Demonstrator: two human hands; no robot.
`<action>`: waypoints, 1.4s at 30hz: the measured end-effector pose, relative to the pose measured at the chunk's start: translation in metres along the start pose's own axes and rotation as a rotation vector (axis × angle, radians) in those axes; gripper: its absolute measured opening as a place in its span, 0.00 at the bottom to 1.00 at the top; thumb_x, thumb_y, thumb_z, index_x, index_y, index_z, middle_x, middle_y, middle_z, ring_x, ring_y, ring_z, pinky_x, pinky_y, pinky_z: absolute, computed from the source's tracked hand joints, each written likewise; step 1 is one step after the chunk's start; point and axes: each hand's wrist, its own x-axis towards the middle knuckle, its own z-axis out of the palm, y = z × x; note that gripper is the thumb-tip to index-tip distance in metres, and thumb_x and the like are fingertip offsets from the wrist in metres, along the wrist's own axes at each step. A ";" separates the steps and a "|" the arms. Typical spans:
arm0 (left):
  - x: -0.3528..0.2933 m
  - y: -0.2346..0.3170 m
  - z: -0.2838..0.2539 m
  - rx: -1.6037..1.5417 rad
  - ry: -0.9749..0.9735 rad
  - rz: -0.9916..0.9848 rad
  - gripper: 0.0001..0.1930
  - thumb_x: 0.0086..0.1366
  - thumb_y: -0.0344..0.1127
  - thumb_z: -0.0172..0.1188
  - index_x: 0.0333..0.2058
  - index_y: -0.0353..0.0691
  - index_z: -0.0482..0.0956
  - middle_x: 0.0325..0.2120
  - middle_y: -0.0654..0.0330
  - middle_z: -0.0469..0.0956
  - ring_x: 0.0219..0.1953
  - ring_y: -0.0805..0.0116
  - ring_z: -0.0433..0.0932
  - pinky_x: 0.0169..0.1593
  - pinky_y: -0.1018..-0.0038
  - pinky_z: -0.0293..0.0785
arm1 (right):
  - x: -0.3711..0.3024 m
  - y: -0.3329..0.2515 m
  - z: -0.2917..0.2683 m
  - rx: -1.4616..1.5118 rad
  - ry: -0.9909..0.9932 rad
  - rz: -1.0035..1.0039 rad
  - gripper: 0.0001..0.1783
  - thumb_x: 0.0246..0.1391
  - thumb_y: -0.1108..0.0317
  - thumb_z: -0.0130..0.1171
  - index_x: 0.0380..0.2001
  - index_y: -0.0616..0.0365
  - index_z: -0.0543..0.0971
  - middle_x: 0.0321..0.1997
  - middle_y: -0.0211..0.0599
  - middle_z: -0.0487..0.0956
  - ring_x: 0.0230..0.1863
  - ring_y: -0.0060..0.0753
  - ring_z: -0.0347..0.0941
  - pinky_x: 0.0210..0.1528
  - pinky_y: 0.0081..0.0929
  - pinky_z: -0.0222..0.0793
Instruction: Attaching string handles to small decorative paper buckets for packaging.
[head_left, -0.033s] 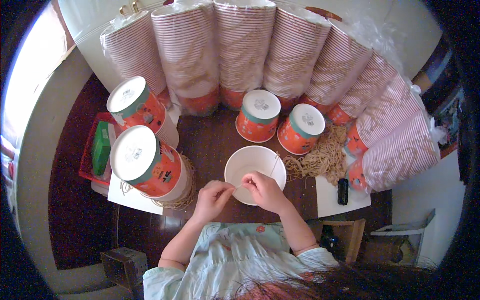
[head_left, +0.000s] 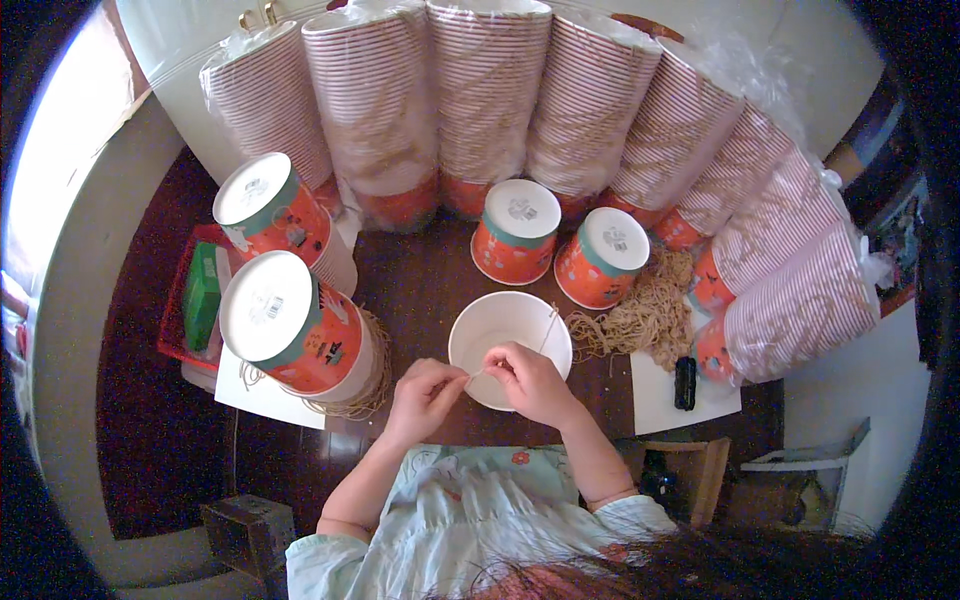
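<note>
By the left edge of the worktop (head_left: 410, 285), see a red basket (head_left: 171, 330) with a green box (head_left: 203, 300) inside. Just right of it, see two upturned orange cup stacks (head_left: 338, 335), with coiled twine (head_left: 378, 385) round the foot of the nearer. Along the far edge, find plastic-wrapped stacks (head_left: 487, 110) curving round to the right edge. Near the middle of the front edge, see the left hand (head_left: 425, 397), then an upright white cup (head_left: 490, 325), open at the top, with the right hand (head_left: 532, 382) over its near side. Note both hands pinched closed, thumb to fingertips, on apparently a thin cord (head_left: 476, 375), too fine to trace. Behind the cup, see two upturned orange cups (head_left: 515, 252), then a heap of tan cord (head_left: 655, 315) to their right, and near the front right corner a black object (head_left: 685, 383) on a white sheet (head_left: 660, 405).
</note>
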 end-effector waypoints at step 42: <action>-0.017 -0.014 0.008 0.067 0.111 0.049 0.12 0.41 0.32 0.66 0.26 0.39 0.76 0.25 0.58 0.71 0.30 0.63 0.72 0.34 0.72 0.69 | 0.004 -0.004 -0.029 0.451 0.216 -0.173 0.11 0.46 0.80 0.51 0.31 0.59 0.61 0.28 0.36 0.70 0.32 0.25 0.67 0.38 0.22 0.62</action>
